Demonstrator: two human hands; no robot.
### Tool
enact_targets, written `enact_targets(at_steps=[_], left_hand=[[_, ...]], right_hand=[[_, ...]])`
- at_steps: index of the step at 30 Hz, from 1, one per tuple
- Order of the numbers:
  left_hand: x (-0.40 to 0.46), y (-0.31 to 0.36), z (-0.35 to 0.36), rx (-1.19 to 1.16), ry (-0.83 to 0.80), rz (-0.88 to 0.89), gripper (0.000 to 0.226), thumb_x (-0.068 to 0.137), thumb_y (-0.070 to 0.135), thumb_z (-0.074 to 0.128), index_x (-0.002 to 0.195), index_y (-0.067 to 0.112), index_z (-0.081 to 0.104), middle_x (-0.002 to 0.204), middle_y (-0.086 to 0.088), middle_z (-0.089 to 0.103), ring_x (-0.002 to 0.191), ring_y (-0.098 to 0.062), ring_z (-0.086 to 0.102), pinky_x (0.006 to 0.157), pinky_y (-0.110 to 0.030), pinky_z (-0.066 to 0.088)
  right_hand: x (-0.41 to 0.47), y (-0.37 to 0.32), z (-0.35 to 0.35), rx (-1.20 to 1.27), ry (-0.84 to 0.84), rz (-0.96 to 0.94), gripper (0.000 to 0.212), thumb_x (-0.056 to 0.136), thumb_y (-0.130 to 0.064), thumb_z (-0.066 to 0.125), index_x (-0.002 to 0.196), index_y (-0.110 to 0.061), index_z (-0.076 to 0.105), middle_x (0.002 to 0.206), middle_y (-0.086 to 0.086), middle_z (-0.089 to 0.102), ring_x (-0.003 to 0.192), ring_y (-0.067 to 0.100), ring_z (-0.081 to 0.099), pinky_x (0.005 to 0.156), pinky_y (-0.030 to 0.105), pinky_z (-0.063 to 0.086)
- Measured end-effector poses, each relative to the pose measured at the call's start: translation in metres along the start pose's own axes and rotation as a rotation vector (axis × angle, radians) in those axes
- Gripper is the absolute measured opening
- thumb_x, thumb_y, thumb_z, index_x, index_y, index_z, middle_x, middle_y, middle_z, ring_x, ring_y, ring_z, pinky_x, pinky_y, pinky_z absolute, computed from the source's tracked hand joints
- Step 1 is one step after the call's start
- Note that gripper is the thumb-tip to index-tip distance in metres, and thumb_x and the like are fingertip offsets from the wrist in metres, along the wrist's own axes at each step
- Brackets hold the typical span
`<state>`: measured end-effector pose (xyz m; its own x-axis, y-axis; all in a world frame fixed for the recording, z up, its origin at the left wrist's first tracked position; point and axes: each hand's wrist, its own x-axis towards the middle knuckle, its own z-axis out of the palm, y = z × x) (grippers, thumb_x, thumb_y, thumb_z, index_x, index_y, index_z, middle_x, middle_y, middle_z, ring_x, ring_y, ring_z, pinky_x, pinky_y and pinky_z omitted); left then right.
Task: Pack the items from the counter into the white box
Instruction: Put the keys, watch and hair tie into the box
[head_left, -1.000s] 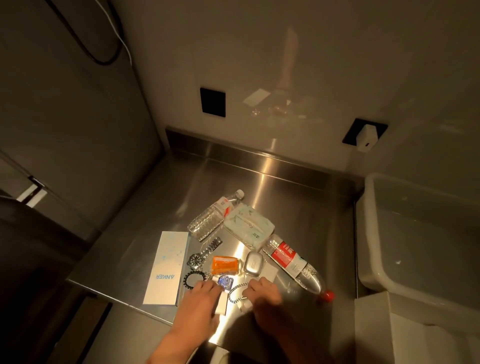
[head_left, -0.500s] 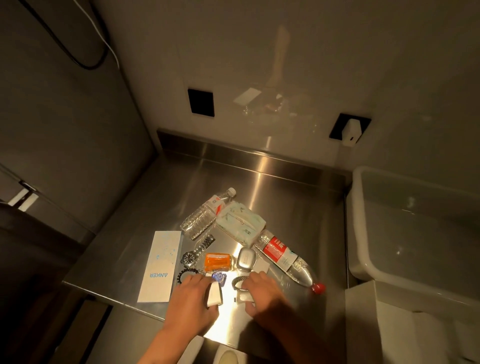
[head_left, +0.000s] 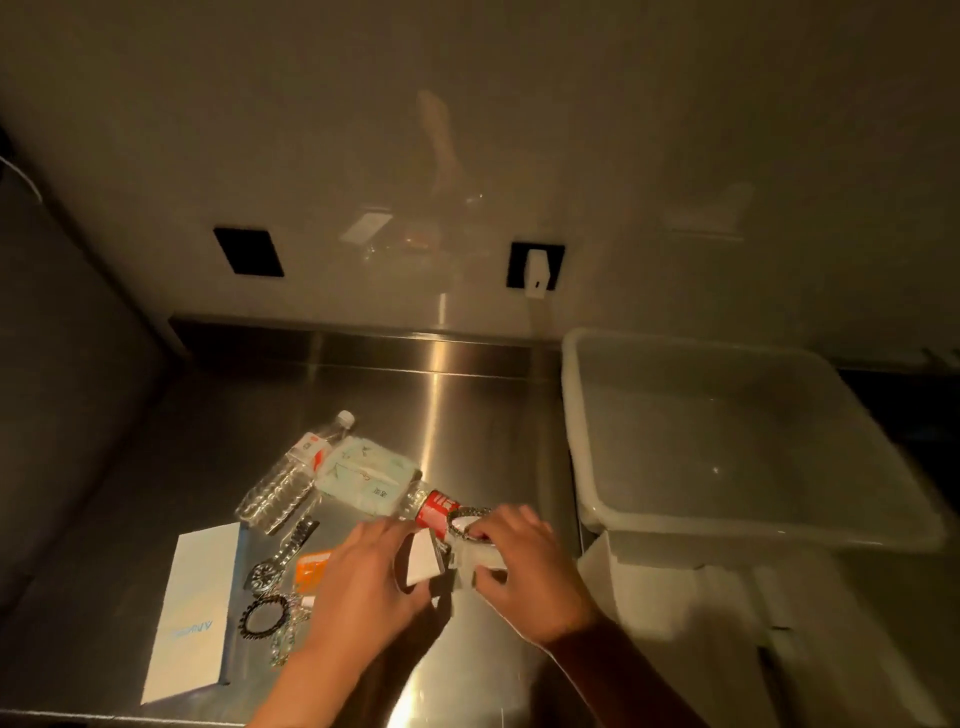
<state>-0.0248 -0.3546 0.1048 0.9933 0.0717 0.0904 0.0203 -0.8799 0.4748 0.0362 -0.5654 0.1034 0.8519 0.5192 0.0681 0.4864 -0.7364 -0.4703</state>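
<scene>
Now both hands lifted off counter (head_left: 467, 415), moving toward white box (head_left: 587, 467), which is still without items. Left hand (head_left: 363, 587) grips small white block (head_left: 423, 558); right hand (head_left: 524, 561) pinches metal bracelet (head_left: 462, 517) plus white piece. First transfer likely starting. Flat carton (head_left: 192, 608): blurred print, unreadable. Red-label bottle (head_left: 434, 506): unreadable.

Brushed steel counter (head_left: 467, 415) (glossy), matt translucent plastic box (head_left: 582, 415).
</scene>
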Motion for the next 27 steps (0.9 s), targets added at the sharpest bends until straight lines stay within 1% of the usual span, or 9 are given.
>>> enact_targets(at_steps=[2,5,9,12,14,16,20,24,27], left_hand=[[0.014,0.028,0.007,-0.012,-0.019,0.046,0.062,0.066,0.064,0.069,0.121,0.035,0.062,0.11,0.014,0.063,0.101,-0.015,0.056,0.08,-0.034,0.049],[0.029,0.068,0.022,-0.038,-0.026,0.133,0.056,0.066,0.061,0.071,0.113,0.032,0.064,0.104,0.014,0.061,0.098,-0.014,0.055,0.08,-0.032,0.048],[0.041,0.128,0.043,-0.111,-0.065,0.247,0.05,0.069,0.059,0.072,0.11,0.032,0.064,0.102,0.015,0.062,0.093,-0.013,0.055,0.077,-0.033,0.049],[0.046,0.169,0.062,-0.164,-0.109,0.334,0.045,0.075,0.061,0.069,0.112,0.036,0.061,0.105,0.018,0.061,0.097,-0.008,0.054,0.08,-0.03,0.048],[0.047,0.192,0.078,-0.136,-0.168,0.396,0.048,0.075,0.062,0.068,0.114,0.034,0.062,0.106,0.015,0.061,0.098,-0.01,0.054,0.081,-0.032,0.048],[0.049,0.213,0.095,-0.065,-0.23,0.433,0.051,0.074,0.059,0.067,0.115,0.029,0.063,0.107,0.011,0.061,0.099,-0.014,0.054,0.081,-0.033,0.049],[0.056,0.242,0.133,0.099,-0.366,0.431,0.045,0.072,0.047,0.062,0.112,0.027,0.061,0.109,0.009,0.06,0.1,-0.016,0.055,0.081,-0.03,0.048],[0.069,0.259,0.16,0.26,-0.459,0.362,0.041,0.076,0.043,0.062,0.112,0.024,0.061,0.115,0.005,0.061,0.103,-0.016,0.055,0.082,-0.03,0.048],[0.067,0.273,0.181,0.299,-0.524,0.294,0.035,0.081,0.03,0.061,0.115,0.021,0.059,0.118,-0.001,0.059,0.105,-0.022,0.058,0.077,-0.032,0.046]], right_hand=[[-0.013,0.017,-0.026,0.007,0.039,0.049,0.036,0.088,-0.039,0.063,0.122,-0.039,0.053,0.121,-0.02,0.05,0.113,0.005,0.044,0.098,0.027,0.043],[-0.036,0.046,-0.058,0.007,0.092,0.148,0.038,0.088,-0.037,0.066,0.124,-0.042,0.053,0.122,-0.021,0.049,0.112,0.003,0.042,0.1,0.026,0.041],[-0.08,0.093,-0.095,0.004,0.15,0.215,0.034,0.087,-0.034,0.064,0.118,-0.041,0.054,0.111,-0.026,0.046,0.103,0.001,0.044,0.09,0.025,0.046],[-0.115,0.127,-0.111,0.004,0.252,0.195,0.031,0.086,-0.024,0.067,0.117,-0.022,0.064,0.107,-0.013,0.056,0.097,0.008,0.05,0.081,0.029,0.049],[-0.131,0.146,-0.113,0.001,0.291,0.233,0.03,0.081,-0.02,0.071,0.11,-0.014,0.068,0.103,-0.006,0.061,0.095,0.013,0.054,0.079,0.032,0.052],[-0.143,0.163,-0.114,0.029,0.257,0.298,0.03,0.077,-0.018,0.074,0.106,-0.013,0.069,0.101,-0.005,0.061,0.093,0.014,0.055,0.077,0.033,0.053],[-0.152,0.196,-0.116,0.063,0.12,0.369,0.032,0.077,-0.02,0.068,0.109,-0.017,0.069,0.101,-0.004,0.059,0.094,0.017,0.054,0.079,0.036,0.047],[-0.15,0.222,-0.108,0.01,-0.017,0.44,0.037,0.084,-0.029,0.062,0.121,-0.029,0.062,0.119,-0.012,0.053,0.111,0.013,0.048,0.092,0.024,0.039],[-0.152,0.235,-0.101,0.051,-0.065,0.474,0.043,0.085,-0.03,0.065,0.127,-0.036,0.058,0.124,-0.017,0.048,0.115,0.009,0.044,0.098,0.022,0.037]])
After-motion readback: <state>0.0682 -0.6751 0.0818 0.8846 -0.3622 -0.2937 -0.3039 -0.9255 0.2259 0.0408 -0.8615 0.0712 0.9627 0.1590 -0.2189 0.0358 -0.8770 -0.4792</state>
